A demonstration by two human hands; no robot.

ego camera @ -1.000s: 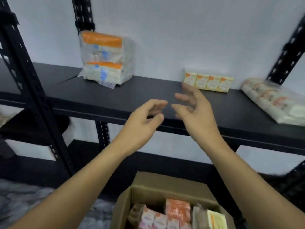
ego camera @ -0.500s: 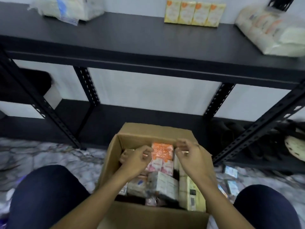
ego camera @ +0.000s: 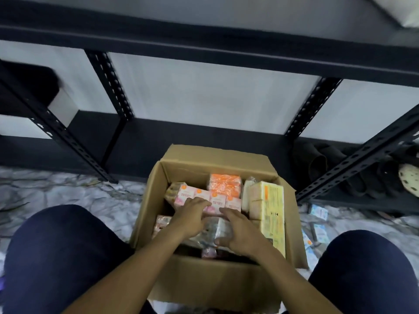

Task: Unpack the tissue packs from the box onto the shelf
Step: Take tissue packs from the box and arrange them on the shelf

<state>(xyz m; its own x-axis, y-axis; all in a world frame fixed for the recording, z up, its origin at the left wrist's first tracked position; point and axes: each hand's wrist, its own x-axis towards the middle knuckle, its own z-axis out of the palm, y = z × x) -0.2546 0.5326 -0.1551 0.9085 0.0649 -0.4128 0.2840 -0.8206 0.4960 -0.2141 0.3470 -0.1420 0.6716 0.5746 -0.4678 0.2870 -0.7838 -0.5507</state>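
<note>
An open cardboard box stands on the floor between my knees, full of tissue packs. An orange pack lies at the back, a row of pink packs at the left and a tall yellow pack along the right wall. Both hands are inside the box on a clear-wrapped pack in the middle. My right hand curls around its right end with the thumb at the near side. My left hand lies over its left end, fingertips reaching the pink packs. The black shelf runs across the top.
Black slotted uprights stand either side of the box. A low black shelf sits just behind it, with dark shoes on its right part. Small blue-and-white packs lie on the marbled floor at the right. A white pack shows at the top right corner.
The view has dropped from the upper shelf to the box. Both hands came down from shelf height into the box, then moved from the orange pack nearer to the clear-wrapped pack.
</note>
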